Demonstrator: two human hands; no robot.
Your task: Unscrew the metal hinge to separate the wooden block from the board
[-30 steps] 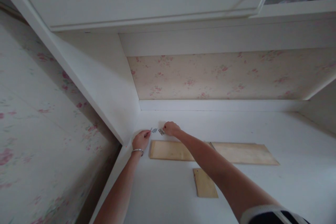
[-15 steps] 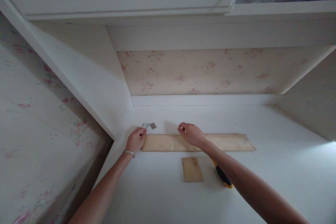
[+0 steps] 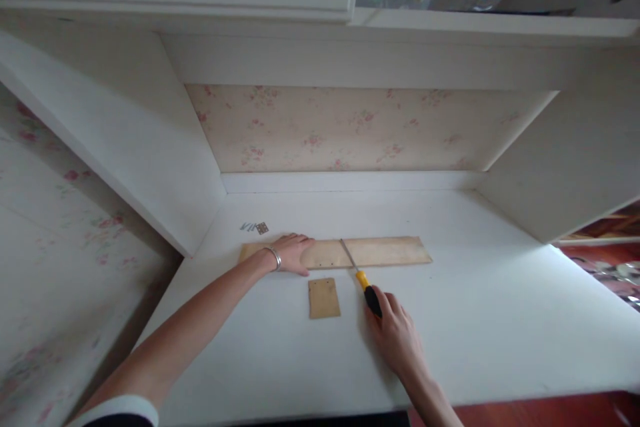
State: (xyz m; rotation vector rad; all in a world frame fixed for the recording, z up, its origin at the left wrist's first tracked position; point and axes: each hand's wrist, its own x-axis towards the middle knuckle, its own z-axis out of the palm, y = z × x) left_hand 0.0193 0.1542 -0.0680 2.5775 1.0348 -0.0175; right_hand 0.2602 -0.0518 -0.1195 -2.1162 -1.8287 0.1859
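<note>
Left hand [image 3: 295, 253] is lying flat, palm down, on the left part of the long wooden strip [image 3: 380, 251]; fingers are spread open and pressing on the wood, gripping nothing. A metal bangle [image 3: 275, 258] is sitting on that wrist. Right hand [image 3: 395, 327] is resting low on the white desk surface [image 3: 475, 320], its fingers curling onto the black end of the screwdriver [image 3: 361, 275] handle; whether the grip is fully closed, cannot tell. The screwdriver, yellow and black in the handle, is lying at a slant, its metal shaft crossing over the strip near the middle, tip pointing away and left. A small square wooden piece [image 3: 324, 297] is lying just in front of the strip, between the two hands, apart from both. A small metal hinge [image 3: 262, 227] with a few loose screws [image 3: 247, 227] beside it is sitting behind the strip's left end, near the left side panel [image 3: 150, 167]. Floral wallpaper [image 3: 340, 127] is backing the alcove.
</note>
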